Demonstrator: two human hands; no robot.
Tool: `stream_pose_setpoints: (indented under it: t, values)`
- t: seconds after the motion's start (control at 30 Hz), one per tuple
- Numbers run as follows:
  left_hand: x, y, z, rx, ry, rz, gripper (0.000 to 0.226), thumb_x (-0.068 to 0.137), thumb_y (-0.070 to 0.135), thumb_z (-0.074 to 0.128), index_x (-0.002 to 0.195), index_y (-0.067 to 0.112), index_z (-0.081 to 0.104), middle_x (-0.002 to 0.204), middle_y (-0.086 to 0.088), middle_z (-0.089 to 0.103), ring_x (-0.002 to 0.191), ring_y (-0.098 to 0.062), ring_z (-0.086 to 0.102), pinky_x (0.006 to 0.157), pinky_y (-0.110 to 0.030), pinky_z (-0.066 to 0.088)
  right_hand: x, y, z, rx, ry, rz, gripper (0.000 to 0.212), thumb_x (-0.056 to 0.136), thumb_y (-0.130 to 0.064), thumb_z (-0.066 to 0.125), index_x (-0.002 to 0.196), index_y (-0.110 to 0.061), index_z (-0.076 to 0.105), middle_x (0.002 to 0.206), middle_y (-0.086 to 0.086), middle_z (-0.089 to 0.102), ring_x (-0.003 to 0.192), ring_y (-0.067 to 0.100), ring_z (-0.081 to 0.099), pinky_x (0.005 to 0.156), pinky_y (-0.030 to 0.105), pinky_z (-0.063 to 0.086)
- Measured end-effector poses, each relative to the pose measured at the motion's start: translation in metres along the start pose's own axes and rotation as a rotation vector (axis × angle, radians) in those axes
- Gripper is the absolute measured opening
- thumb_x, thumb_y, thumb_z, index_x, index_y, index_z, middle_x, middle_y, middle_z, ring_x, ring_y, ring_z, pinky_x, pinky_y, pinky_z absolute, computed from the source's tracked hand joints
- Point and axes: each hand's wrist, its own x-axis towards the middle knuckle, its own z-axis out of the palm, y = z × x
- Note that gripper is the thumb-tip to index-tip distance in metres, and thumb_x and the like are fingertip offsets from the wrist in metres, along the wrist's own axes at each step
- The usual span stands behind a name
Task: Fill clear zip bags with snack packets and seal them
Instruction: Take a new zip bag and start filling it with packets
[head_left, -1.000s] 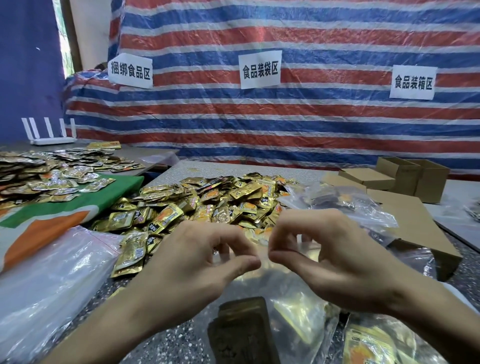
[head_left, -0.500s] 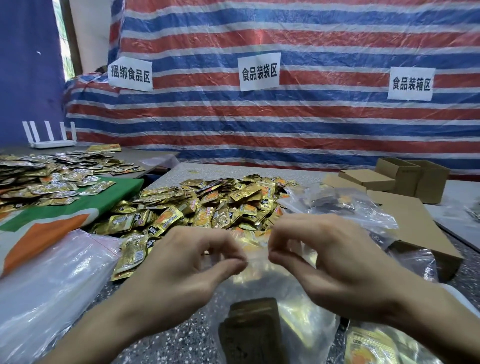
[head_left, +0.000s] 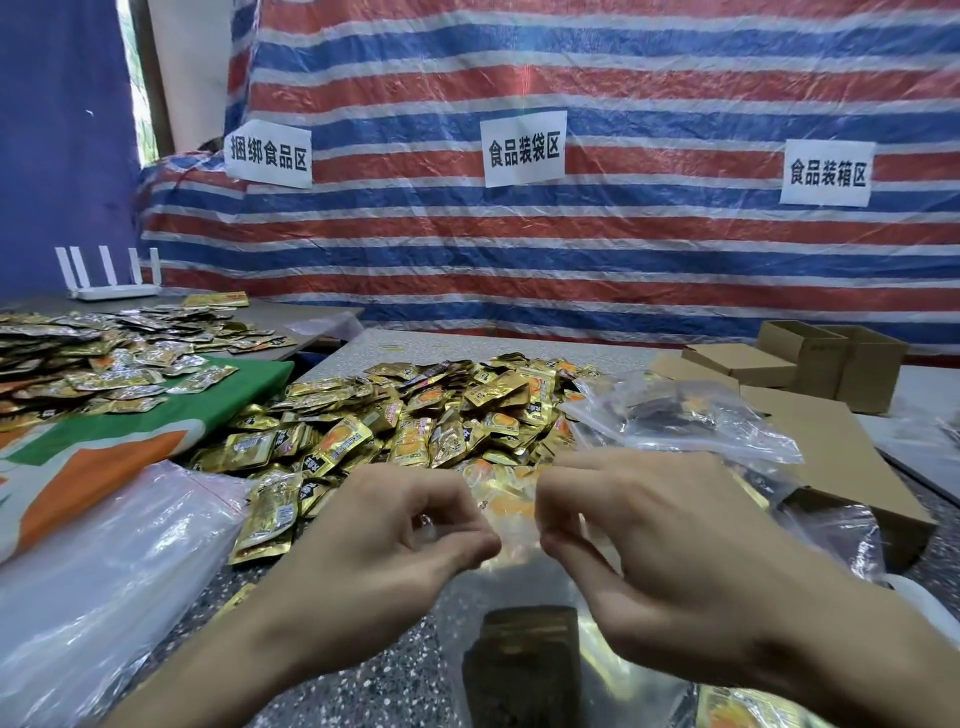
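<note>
Clear zip bag is held up over the table. Its top edge is pinched between thumb and forefinger of the left hand and likewise of the right hand, with both hands curled onto the plastic. A dark stack of snack packets is seen inside the bag, below and between the hands. A second ago the two pinches were almost touching at the middle of the rim. Since then a small gap has been opened between them, the left hand drawn slightly outward, and the bag itself has hardly been shifted. With packets already inside, the zip is judged to be under closure, worked from the middle toward the corners. Whether the strip is mated cannot be told. The heap of loose packets lies just beyond the fingertips, and a filled bag lies beyond the right hand.
</note>
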Motion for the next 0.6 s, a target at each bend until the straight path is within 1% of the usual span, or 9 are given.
stream_pose_setpoints:
  t: [0.1, 0.17, 0.2, 0.27, 0.3, 0.37, 0.47, 0.53, 0.6]
  values:
    - [0.001, 0.003, 0.006, 0.058, 0.023, 0.025, 0.026, 0.084, 0.024, 0.078, 0.062, 0.031, 0.066, 0.062, 0.019, 0.065, 0.065, 0.001, 0.061, 0.058, -0.009, 0.041, 0.005, -0.002, 0.007, 0.042, 0.013, -0.015, 0.019, 0.086, -0.046, 0.042, 0.086, -0.029, 0.051, 0.084, -0.013, 0.055, 0.079, 0.008, 0.051, 0.066, 0.039, 0.048]
    - [0.003, 0.005, 0.007, 0.026, 0.027, 0.044, 0.027, 0.083, 0.016, 0.080, 0.063, 0.030, 0.068, 0.060, 0.020, 0.064, 0.063, 0.005, 0.061, 0.059, -0.004, 0.043, 0.009, 0.000, 0.009, 0.075, 0.006, -0.031, 0.014, 0.090, -0.042, 0.047, 0.087, -0.029, 0.053, 0.084, -0.014, 0.054, 0.079, 0.008, 0.050, 0.066, 0.039, 0.047]
    - [0.005, 0.005, 0.005, -0.021, 0.016, 0.041, 0.024, 0.083, 0.017, 0.080, 0.065, 0.030, 0.070, 0.061, 0.020, 0.065, 0.063, 0.006, 0.061, 0.057, -0.005, 0.044, 0.010, 0.003, 0.008, 0.099, 0.005, -0.029, 0.011, 0.090, -0.039, 0.050, 0.087, -0.029, 0.055, 0.082, -0.014, 0.055, 0.077, 0.007, 0.049, 0.066, 0.039, 0.046]
    - [0.007, 0.005, 0.000, -0.104, -0.023, 0.019, 0.011, 0.083, 0.033, 0.076, 0.074, 0.028, 0.075, 0.063, 0.016, 0.068, 0.061, 0.003, 0.060, 0.054, -0.011, 0.046, 0.011, 0.008, 0.006, 0.151, 0.029, -0.014, 0.008, 0.086, -0.034, 0.052, 0.084, -0.028, 0.057, 0.079, -0.016, 0.056, 0.075, 0.005, 0.048, 0.066, 0.039, 0.047]
    - [0.008, 0.002, -0.002, -0.119, -0.029, 0.025, 0.015, 0.083, 0.040, 0.073, 0.076, 0.028, 0.076, 0.064, 0.013, 0.069, 0.060, -0.001, 0.059, 0.053, -0.015, 0.044, 0.010, 0.011, 0.006, 0.170, 0.053, -0.005, 0.006, 0.084, -0.031, 0.053, 0.082, -0.027, 0.057, 0.078, -0.016, 0.056, 0.073, 0.006, 0.048, 0.065, 0.041, 0.047]
    - [0.009, -0.001, -0.005, -0.133, -0.029, 0.035, 0.019, 0.085, 0.042, 0.073, 0.074, 0.027, 0.077, 0.067, 0.011, 0.071, 0.061, -0.007, 0.062, 0.056, -0.022, 0.046, 0.008, 0.013, 0.006, 0.189, 0.103, 0.008, 0.005, 0.082, -0.028, 0.057, 0.077, -0.026, 0.057, 0.074, -0.015, 0.055, 0.070, 0.008, 0.050, 0.061, 0.041, 0.047]
    - [0.009, -0.003, 0.000, -0.143, 0.000, 0.062, 0.020, 0.084, 0.031, 0.070, 0.066, 0.027, 0.075, 0.064, 0.016, 0.068, 0.064, 0.000, 0.063, 0.057, -0.013, 0.048, 0.006, 0.012, 0.010, 0.158, 0.122, -0.004, 0.009, 0.079, -0.035, 0.056, 0.076, -0.027, 0.057, 0.071, -0.018, 0.053, 0.071, 0.006, 0.051, 0.059, 0.036, 0.047]
    - [0.009, -0.001, 0.005, -0.107, 0.032, 0.106, 0.020, 0.082, 0.034, 0.072, 0.062, 0.030, 0.072, 0.061, 0.017, 0.065, 0.062, 0.001, 0.061, 0.057, -0.009, 0.042, 0.008, 0.011, 0.011, 0.171, 0.105, -0.017, 0.016, 0.082, -0.044, 0.053, 0.081, -0.029, 0.058, 0.073, -0.021, 0.053, 0.073, 0.003, 0.050, 0.062, 0.034, 0.047]
    - [0.008, 0.000, 0.006, -0.096, 0.038, 0.151, 0.023, 0.081, 0.042, 0.068, 0.065, 0.028, 0.074, 0.063, 0.014, 0.068, 0.063, -0.002, 0.064, 0.059, -0.010, 0.043, 0.011, 0.013, 0.012, 0.202, 0.093, -0.044, 0.015, 0.088, -0.041, 0.057, 0.084, -0.028, 0.063, 0.073, -0.020, 0.054, 0.071, 0.003, 0.049, 0.062, 0.038, 0.047]
